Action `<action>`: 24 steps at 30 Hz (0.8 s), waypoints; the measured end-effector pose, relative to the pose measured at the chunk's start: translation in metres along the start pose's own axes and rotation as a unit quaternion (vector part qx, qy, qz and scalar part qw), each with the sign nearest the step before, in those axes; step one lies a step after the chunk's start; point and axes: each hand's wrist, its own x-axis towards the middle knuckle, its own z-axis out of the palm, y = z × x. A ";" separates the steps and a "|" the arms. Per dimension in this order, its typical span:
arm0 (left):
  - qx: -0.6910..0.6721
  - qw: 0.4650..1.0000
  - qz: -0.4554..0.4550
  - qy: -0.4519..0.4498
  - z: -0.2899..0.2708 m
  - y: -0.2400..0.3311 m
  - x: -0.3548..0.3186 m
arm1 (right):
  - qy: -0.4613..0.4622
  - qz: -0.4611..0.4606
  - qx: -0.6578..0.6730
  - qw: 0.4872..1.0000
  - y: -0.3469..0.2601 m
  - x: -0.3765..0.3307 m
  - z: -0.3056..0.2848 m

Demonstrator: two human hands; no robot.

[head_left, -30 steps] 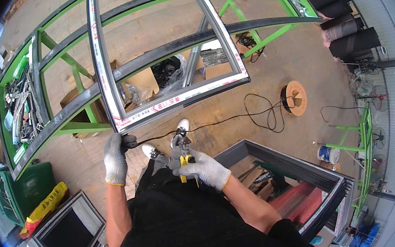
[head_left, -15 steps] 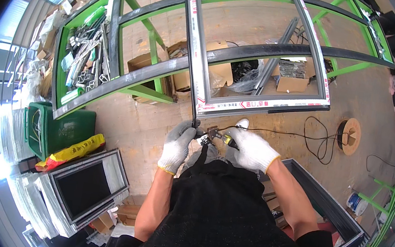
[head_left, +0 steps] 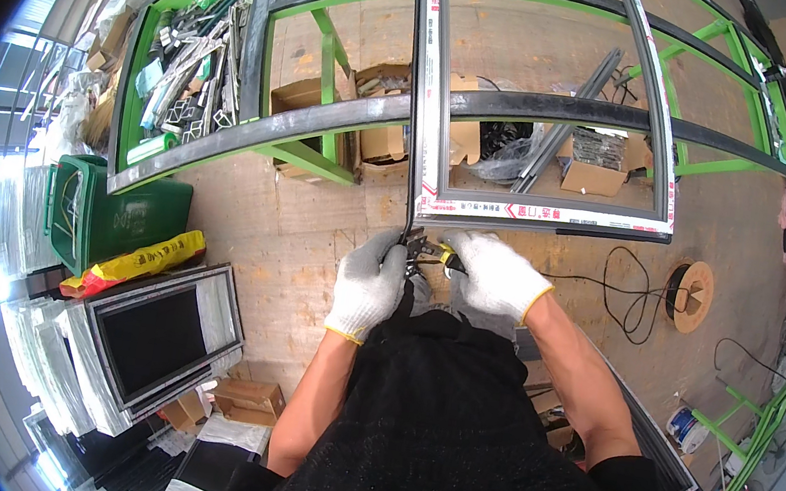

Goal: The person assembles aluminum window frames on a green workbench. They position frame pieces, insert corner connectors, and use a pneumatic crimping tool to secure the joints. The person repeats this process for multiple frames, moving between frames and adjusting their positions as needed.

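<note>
A window frame [head_left: 548,212], grey with white and red protective tape, rests on the green-legged stand ahead of me. At its near left corner a thin black strip [head_left: 407,219] hangs down along the side. My left hand [head_left: 367,284], in a white and grey knit glove, is closed with its fingers pinching the strip's lower end. My right hand [head_left: 493,278], gloved alike, grips hand cutters [head_left: 430,250] with yellow and black handles. Their dark jaws reach left to the strip, close by my left fingertips. Whether the jaws touch it, I cannot tell.
The stand's dark padded rail [head_left: 330,121] crosses in front of me. A green bin [head_left: 130,219] and a yellow bag [head_left: 145,261] stand at left, above a dark panel [head_left: 148,342]. At right lies a cable reel [head_left: 694,296] with loose black cable. Cardboard boxes [head_left: 592,176] sit beneath the stand.
The view has shifted, so the frame sits further right. Both hands have risen closer to the frame's corner, and the cutters' jaws have come up beside the left fingertips.
</note>
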 end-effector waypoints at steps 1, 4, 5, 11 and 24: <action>0.008 1.000 0.011 0.006 0.000 0.001 0.000 | -0.001 -0.001 0.003 1.000 0.001 0.001 0.001; 0.005 1.000 -0.003 -0.002 -0.003 0.001 0.001 | 0.002 -0.010 0.011 1.000 0.002 0.004 0.003; -0.001 1.000 -0.010 -0.005 -0.004 0.001 0.001 | 0.003 -0.012 0.013 1.000 0.002 0.004 0.003; 0.013 1.000 -0.012 -0.018 -0.004 -0.005 0.002 | 0.010 -0.007 0.009 1.000 0.001 0.004 0.002; 0.023 0.997 -0.005 -0.071 -0.001 -0.003 0.031 | -0.152 0.105 0.117 0.976 0.010 -0.004 0.002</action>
